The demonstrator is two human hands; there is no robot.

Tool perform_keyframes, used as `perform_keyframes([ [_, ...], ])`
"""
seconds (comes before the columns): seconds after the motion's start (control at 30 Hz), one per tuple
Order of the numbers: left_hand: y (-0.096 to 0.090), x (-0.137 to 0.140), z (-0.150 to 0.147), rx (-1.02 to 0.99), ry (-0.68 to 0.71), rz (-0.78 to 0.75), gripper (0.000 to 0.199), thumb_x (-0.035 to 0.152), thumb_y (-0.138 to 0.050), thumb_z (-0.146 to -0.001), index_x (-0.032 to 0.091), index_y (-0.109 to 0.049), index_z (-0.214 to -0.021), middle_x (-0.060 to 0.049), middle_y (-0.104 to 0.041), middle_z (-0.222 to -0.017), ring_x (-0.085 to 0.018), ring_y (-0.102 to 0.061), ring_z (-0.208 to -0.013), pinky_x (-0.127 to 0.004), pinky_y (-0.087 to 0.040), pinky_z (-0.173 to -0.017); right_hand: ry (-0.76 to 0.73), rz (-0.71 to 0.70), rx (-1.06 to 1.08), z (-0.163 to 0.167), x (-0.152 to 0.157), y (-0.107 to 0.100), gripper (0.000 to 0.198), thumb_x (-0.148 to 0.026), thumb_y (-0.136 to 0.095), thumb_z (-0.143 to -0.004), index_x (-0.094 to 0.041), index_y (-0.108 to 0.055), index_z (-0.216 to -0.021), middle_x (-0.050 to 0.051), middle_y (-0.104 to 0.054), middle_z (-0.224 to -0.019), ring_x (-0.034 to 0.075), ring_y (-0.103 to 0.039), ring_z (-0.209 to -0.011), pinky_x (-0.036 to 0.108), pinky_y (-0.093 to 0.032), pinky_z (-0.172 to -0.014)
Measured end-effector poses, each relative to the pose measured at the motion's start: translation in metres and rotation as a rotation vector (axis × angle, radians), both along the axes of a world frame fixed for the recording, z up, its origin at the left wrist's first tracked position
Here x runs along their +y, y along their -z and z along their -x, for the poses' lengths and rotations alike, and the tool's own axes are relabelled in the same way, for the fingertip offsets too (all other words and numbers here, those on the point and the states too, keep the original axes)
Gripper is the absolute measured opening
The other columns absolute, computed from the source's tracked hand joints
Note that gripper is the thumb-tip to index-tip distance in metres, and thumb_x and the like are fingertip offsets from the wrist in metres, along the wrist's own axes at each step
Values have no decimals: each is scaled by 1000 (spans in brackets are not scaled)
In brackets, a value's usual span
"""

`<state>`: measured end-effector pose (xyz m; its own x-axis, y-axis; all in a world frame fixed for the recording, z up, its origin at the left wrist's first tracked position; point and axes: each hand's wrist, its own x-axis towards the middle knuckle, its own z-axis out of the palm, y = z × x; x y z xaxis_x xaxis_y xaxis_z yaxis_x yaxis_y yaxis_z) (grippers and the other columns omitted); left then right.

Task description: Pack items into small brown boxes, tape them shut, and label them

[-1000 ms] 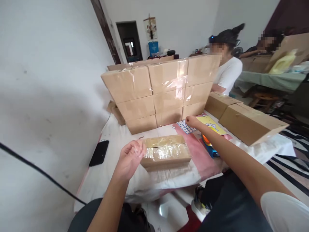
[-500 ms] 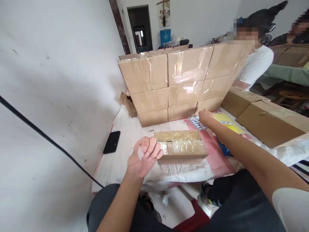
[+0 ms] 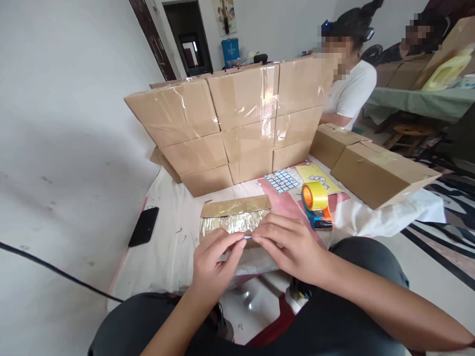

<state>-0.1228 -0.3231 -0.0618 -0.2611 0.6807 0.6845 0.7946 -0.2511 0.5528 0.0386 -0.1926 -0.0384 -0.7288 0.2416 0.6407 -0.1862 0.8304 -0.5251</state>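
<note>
My left hand [image 3: 215,259] and my right hand [image 3: 295,244] meet in front of me, each in a closed pinch. Between their fingertips is a small, thin, pale bluish-white piece [image 3: 247,237], too small to name. Just behind and beneath the hands lies a small cardboard box [image 3: 237,207] with shiny clear tape across its top; my fingers cover its near right part. To the right of my right hand stands a tape dispenser [image 3: 317,212] in blue and orange, with a yellow roll of tape on it.
A wall of taped cardboard boxes [image 3: 245,109] stands across the table's back. Two more boxes [image 3: 382,168] are at right. A black phone [image 3: 144,227] lies at left. Beyond, a person in a white shirt [image 3: 352,91] sits. A black cable [image 3: 59,273] runs along the wall.
My right hand has come back from the far side of the table to meet my left hand at the pale piece. The view has turned right, bringing the tape dispenser into fuller sight.
</note>
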Motion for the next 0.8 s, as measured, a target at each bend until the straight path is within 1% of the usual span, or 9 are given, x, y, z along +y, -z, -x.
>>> perform_keyframes([
  [0.07,1,4,5,27,-130,41,20,16,-65,-89,25,-70,-106,4,-59,-75,-10,-54,-67,-24,-46,-68,41,-31,-16,-6,22,6,14,-15,-49,-100,-20,-62,-101,6,-64,-90,18,-60,-80,32,-49,-71],
  [0.13,5,10,19,41,-330,126,23,27,-64,-91,25,-68,-113,0,-62,-85,-15,-59,-82,-30,-49,-81,94,7,-6,-10,50,14,14,-15,-46,-100,-21,-58,-96,6,-61,-90,19,-59,-83,33,-49,-74],
  [0.2,12,19,40,54,-497,248,41,40,-64,-88,23,-63,-126,-8,-63,-113,-25,-58,-111,-42,-45,-102,139,82,12,-13,79,25,14,-14,-44,-100,-21,-54,-92,6,-58,-92,20,-57,-88,34,-48,-79],
  [0.23,18,24,51,26,-542,311,54,46,-66,-86,21,-58,-133,-12,-59,-127,-30,-52,-124,-48,-39,-111,154,116,6,-15,92,32,14,-14,-44,-100,-21,-52,-91,6,-57,-93,21,-57,-91,35,-47,-81],
  [0.33,35,36,82,-240,-525,477,79,57,-69,-78,20,-48,-145,-15,-49,-147,-34,-45,-137,-51,-33,-119,149,183,-95,-19,117,59,14,-10,-44,-96,-20,-52,-92,6,-56,-95,21,-56,-91,35,-47,-83],
  [0.4,43,40,94,-382,-480,533,79,59,-72,-75,24,-50,-143,-10,-51,-149,-32,-48,-137,-48,-35,-119,82,205,-195,-21,120,77,16,-8,-43,-95,-20,-53,-94,6,-57,-98,20,-57,-91,35,-47,-83],
  [0.5,46,42,100,-409,-455,526,76,58,-76,-71,28,-56,-138,-7,-53,-149,-31,-48,-138,-49,-34,-120,-55,228,-295,-19,112,97,14,-10,-46,-96,-20,-56,-96,6,-57,-104,19,-58,-92,33,-47,-84],
  [0.57,45,41,99,-413,-455,509,76,59,-77,-70,29,-57,-137,-7,-54,-148,-31,-48,-137,-50,-33,-121,-102,240,-335,-17,105,103,11,-13,-49,-96,-20,-57,-95,5,-57,-105,18,-59,-92,32,-47,-83],
  [0.8,42,41,94,-418,-458,503,77,57,-77,-71,27,-56,-139,-9,-55,-146,-31,-48,-138,-50,-33,-121,-68,263,-371,-14,102,101,12,-7,-56,-90,-19,-58,-91,3,-56,-104,17,-60,-90,30,-45,-81],
])
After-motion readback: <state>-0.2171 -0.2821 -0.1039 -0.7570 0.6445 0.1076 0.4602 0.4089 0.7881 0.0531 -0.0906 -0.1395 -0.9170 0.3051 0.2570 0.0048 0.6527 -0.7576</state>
